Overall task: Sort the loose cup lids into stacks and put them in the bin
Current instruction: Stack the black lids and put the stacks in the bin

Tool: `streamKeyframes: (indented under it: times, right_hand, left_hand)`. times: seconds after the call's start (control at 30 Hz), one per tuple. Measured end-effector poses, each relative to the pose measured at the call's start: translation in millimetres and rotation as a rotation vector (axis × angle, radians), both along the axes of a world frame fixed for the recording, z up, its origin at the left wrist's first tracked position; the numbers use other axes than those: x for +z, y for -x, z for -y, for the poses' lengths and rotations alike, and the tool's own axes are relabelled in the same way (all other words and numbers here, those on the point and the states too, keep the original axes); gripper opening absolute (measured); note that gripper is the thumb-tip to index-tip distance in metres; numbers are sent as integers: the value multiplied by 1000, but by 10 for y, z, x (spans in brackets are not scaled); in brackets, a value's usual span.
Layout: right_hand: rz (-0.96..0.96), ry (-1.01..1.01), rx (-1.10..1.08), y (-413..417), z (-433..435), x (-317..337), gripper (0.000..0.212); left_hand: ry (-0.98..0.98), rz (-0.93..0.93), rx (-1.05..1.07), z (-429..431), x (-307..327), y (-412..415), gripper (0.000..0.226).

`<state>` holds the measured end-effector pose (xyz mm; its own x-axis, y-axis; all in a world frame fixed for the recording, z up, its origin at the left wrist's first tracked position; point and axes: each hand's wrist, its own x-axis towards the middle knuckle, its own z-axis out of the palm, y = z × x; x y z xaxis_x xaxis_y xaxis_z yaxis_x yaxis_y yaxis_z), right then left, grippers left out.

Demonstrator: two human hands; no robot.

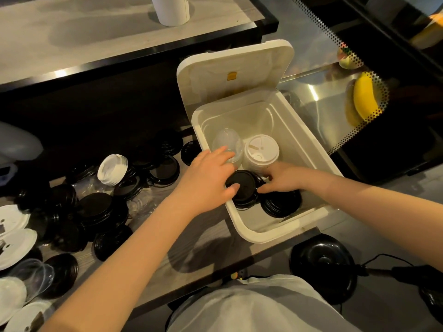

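Note:
A white bin (271,233) with its hinged cover (235,70) raised stands on the wooden counter. Inside it are a stack of clear dome lids (224,140), a stack of white lids (261,149) and two stacks of black lids (243,188) (280,203). My left hand (208,173) reaches into the bin, thumb resting on top of the nearer black stack, straight fingers touching the clear domes. My right hand (280,178) comes in from the right, its curled fingertips pinching that same black stack's right edge.
Several loose black lids (96,207) lie heaped on the counter left of the bin, with a white lid stack on its side (112,170), flat white lids (14,236) and clear lids (36,274). A white cup (171,9) stands on the upper shelf. A glass display case with a banana (364,99) is at right.

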<state>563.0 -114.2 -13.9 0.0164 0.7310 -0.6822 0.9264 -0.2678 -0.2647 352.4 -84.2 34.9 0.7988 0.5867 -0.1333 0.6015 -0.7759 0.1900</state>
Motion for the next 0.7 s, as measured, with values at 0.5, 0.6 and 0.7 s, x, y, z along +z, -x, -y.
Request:
streamKeyframes:
  times: [0.5, 0.6, 0.7]
  right_hand:
    - [183, 149, 275, -70, 26, 90, 41]
    - [239, 152, 286, -45, 32, 87, 39]
    - [309, 172, 297, -9, 35, 72, 33]
  left_hand:
    - [157, -714, -397, -330, -578, -951, 48]
    - [134, -712, -393, -322, -603, -1009, 46]
    - [89, -686, -378, -272, -582, -1068, 33]
